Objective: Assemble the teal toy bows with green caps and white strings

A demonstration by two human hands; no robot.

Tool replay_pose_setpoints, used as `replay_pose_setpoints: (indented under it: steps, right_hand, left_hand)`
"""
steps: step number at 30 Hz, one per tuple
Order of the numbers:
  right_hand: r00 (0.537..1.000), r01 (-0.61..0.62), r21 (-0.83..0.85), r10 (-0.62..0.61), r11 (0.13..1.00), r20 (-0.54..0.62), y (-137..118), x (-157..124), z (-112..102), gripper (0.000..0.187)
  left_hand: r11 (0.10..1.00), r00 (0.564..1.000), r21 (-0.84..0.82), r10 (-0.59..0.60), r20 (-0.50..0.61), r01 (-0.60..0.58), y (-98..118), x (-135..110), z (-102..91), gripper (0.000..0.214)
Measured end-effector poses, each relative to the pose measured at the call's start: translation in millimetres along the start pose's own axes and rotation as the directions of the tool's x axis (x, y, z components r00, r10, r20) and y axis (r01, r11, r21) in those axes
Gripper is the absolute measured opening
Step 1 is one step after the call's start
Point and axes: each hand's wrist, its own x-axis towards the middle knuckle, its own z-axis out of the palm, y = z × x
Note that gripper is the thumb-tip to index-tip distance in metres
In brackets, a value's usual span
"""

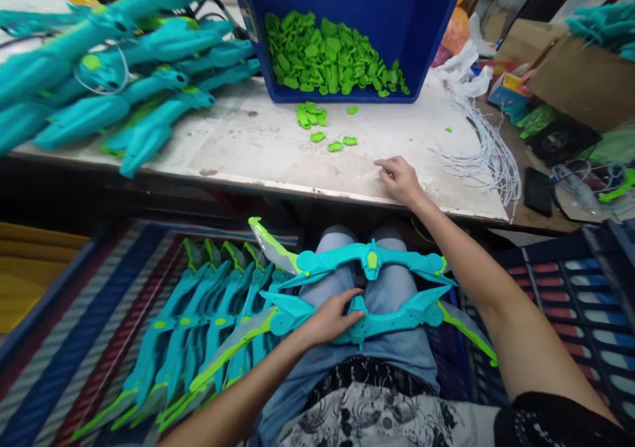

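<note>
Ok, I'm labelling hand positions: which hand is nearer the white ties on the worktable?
The right hand: it's by the worktable's front edge, left of the white ties. The left hand is farther off, on a turquoise bow.

Teal bows with lime-edged tips, lime-green bits, navy bin, off-white tabletop, plus some blue, maroon and grey striped fabric.

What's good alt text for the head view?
A person's left hand grips one of two teal bow-shaped pieces over their lap; their right hand is at the white worktable's near edge. Loose green pieces lie before a blue bin of more. Similar teal pieces stand in a row at left.
</note>
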Motion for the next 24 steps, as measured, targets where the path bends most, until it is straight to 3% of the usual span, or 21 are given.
replay_pose_setpoints:
  steps: [4, 7, 12, 15, 18, 21, 24]
  right_hand:
    - [0.988, 0.123, -0.075, -0.13, 0.99, -0.087, 8.1, -47.4, -7.8, 0.023]
    - [0.984, 0.157, -0.197, -0.171, 0.968, -0.052, 10.9, -60.2, -14.9, 0.024]
    - [0.954, 0.283, -0.116, -0.267, 0.952, 0.136, 20.6, -44.2, -29.1, 0.021]
    - [0.92, 0.303, 0.002, -0.294, 0.953, 0.261, 26.2, -31.8, -34.9, 0.022]
    - [0.879, 0.34, 0.037, -0.331, 0.94, 0.343, 26.9, -31.3, -39.8, 0.022]
    - [0.912, 0.321, 0.013, -0.313, 0.947, 0.265, 15.9, -52.8, -43.9, 0.025]
    - [0.953, 0.26, 0.072, -0.268, 0.963, 0.139, -15.7, -102.6, -40.7, 0.03]
  left_hand:
    - [0.998, 0.993, -0.02, -0.053, 0.104, 0.056, 0.0, 12.6, -6.0, 0.058]
    - [0.996, 0.989, -0.035, -0.079, 0.125, 0.084, 0.5, 18.9, -6.1, 0.056]
    - [0.989, 0.989, -0.101, -0.098, 0.114, 0.11, 7.2, 24.1, -2.3, 0.049]
    - [0.968, 0.977, -0.182, -0.143, 0.157, 0.171, 12.7, 24.0, -5.3, 0.044]
    - [0.975, 0.97, -0.166, -0.111, 0.215, 0.148, 14.8, 21.7, -12.6, 0.039]
    - [0.966, 0.952, -0.217, -0.073, 0.297, 0.142, 12.5, 20.5, -18.5, 0.034]
    - [0.908, 0.944, -0.347, -0.126, 0.305, 0.233, 8.2, 22.5, -19.1, 0.036]
